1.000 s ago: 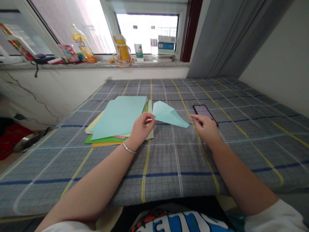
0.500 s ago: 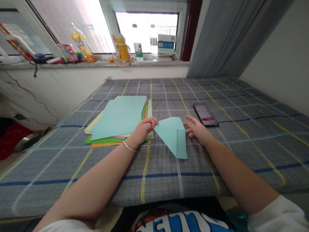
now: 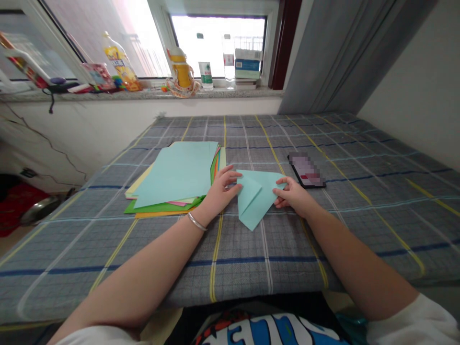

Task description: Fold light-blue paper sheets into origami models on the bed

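A light blue sheet of folded paper (image 3: 268,187) lies on the checked cloth between my hands, its pointed end toward me. A smaller triangular flap shows on its left half. With thumb and fingers, my right hand (image 3: 293,195) pinches the paper's upper right corner. At the left edge, my left hand (image 3: 223,188) has its fingers spread, and the thumb and fingertips touch the paper. A silver bangle (image 3: 197,222) circles my left wrist. Just beyond that hand is a stack of coloured paper (image 3: 179,170), a light blue sheet on top.
A phone (image 3: 307,171) lies to the right, beyond my right hand. The grey checked cloth (image 3: 341,230) covers the whole surface. Along the windowsill (image 3: 151,96) stand several bottles, a yellow cup (image 3: 182,72), a tube and stacked boxes (image 3: 247,64).
The folded paper has been turned, so its narrow corner now points right and the flap is on the left. My right hand has taken that corner; my left hand's fingers have spread.
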Available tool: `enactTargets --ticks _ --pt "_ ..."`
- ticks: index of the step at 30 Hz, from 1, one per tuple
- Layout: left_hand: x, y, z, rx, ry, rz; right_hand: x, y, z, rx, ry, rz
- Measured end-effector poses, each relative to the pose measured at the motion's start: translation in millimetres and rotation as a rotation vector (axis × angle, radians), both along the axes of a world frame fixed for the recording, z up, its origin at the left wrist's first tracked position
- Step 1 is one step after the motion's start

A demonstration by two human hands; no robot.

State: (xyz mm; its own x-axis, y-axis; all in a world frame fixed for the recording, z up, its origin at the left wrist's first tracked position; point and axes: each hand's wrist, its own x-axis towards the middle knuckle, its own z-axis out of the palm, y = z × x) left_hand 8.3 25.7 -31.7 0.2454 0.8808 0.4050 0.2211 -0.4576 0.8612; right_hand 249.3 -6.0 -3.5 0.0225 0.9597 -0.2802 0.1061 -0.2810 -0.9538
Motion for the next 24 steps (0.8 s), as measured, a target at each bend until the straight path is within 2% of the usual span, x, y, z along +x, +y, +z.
enactTargets --ticks 4,6,9,13,16,18,21,24 --pt "1.4 -9.6 3.8 -0.027 0.19 -0.031 2.5 -4.7 6.9 -0.038 0.056 0.016" --pt "2.5 -17.6 9.7 0.047 0.361 -0.095 6.6 -6.1 8.1 -0.058 0.01 0.088" --pt "5.2 -30.0 18.8 0.174 0.666 -0.155 14.7 -6.4 7.9 0.005 -0.292 0.185" --pt "8.2 -37.8 24.3 0.282 0.927 -0.129 26.0 -2.2 5.2 0.265 -0.807 0.103" --pt "8.4 -35.3 23.1 0.354 0.989 -0.094 29.2 6.9 -3.2 0.551 -0.977 0.032" --pt "8.1 -32.1 21.6 0.37 0.991 -0.081 27.2 15.5 -12.4 0.697 -1.026 0.074" --pt "8.0 -29.2 21.2 0.388 0.99 -0.046 21.5 28.1 -25.9 0.643 -1.053 0.141" --pt "8.3 -30.7 23.5 0.346 1.028 0.069 18.9 36.2 -32.2 0.605 -0.963 0.151"
